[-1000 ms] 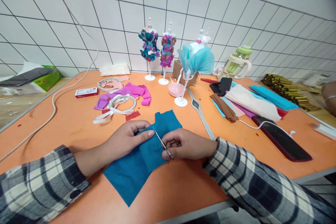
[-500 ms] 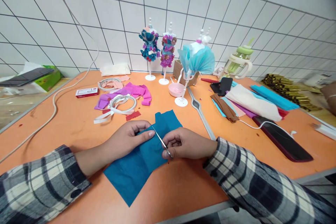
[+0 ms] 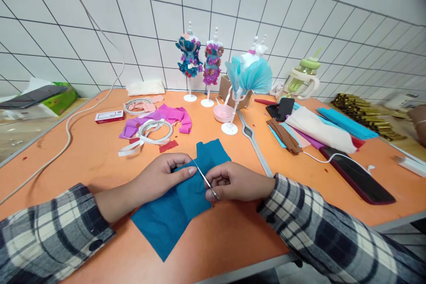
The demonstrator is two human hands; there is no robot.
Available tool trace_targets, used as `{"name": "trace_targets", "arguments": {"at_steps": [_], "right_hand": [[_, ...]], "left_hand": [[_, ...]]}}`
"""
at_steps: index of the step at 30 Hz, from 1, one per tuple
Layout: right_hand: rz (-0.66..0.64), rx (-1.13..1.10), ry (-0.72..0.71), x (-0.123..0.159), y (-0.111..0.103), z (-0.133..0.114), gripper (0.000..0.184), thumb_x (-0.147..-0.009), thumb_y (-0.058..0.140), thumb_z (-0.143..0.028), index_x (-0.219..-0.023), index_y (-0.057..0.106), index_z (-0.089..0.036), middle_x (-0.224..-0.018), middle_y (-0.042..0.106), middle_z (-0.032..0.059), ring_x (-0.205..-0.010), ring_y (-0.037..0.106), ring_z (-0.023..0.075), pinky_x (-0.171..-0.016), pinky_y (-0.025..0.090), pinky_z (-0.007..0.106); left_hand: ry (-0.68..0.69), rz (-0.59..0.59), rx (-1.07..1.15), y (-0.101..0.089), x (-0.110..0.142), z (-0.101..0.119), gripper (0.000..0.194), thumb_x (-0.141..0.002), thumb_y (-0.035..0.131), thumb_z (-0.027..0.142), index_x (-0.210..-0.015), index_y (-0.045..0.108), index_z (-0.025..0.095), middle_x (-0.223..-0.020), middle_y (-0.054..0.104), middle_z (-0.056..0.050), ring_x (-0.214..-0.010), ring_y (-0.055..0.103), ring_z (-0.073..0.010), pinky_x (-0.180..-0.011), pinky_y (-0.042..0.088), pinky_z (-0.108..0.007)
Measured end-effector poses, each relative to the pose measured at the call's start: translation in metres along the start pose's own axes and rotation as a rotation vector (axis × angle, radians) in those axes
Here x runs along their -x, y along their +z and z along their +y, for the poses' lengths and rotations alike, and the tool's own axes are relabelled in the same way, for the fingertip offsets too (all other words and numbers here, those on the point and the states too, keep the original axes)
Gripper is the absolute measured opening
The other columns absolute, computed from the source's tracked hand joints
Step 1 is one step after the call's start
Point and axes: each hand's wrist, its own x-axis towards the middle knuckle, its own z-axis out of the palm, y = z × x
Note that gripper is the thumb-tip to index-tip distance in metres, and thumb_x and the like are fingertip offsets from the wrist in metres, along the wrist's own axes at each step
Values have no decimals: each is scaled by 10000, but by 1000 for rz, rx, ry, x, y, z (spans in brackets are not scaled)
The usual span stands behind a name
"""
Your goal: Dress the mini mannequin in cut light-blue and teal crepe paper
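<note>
Teal sheet, creased, lower centre of the frame, over the orange worktop. Left hand: pinching its upper-left edge, thumb on top. Right hand: grasping a slim silver tool, tip slanting up-left near the left thumb. Upper centre: teal-trimmed dress form. Centre: pink bowl. Right side: dark phone.

From the middle of our bench, we see a blue form and a purple form at twelve o'clock, a bottle at two, and a phone at three, its far end crossed by a wire. At ten lies a box, near a cord.
</note>
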Motion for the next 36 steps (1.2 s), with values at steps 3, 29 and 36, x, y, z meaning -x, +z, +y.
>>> {"name": "trace_targets", "arguments": {"at_steps": [3,29,36], "right_hand": [[-4,-30,7,0,0,0,442,-707,854,-528,-814,658,-147,-706,641,-21,-620,506,93,-577,367,215],[9,4,-2,0,0,1,425,-725,850,-505,-847,672,-140,-683,616,-28,-609,480,85,-553,345,208],[12,-5,18,0,1,0,437,-742,822,-538,-835,677,-136,-706,650,-7,-627,518,94,-573,368,209]], "left_hand": [[-8,-3,-7,0,0,0,416,-883,614,549,-704,634,174,-666,609,6,-637,553,-152,-583,451,-239],[28,-15,-52,0,1,3,364,-883,608,490,-696,641,179,-642,588,20,-620,540,-145,-577,434,-237],[22,-21,-54,0,1,3,362,-882,598,489,-705,636,175,-658,602,15,-635,552,-150,-588,438,-239]]}}
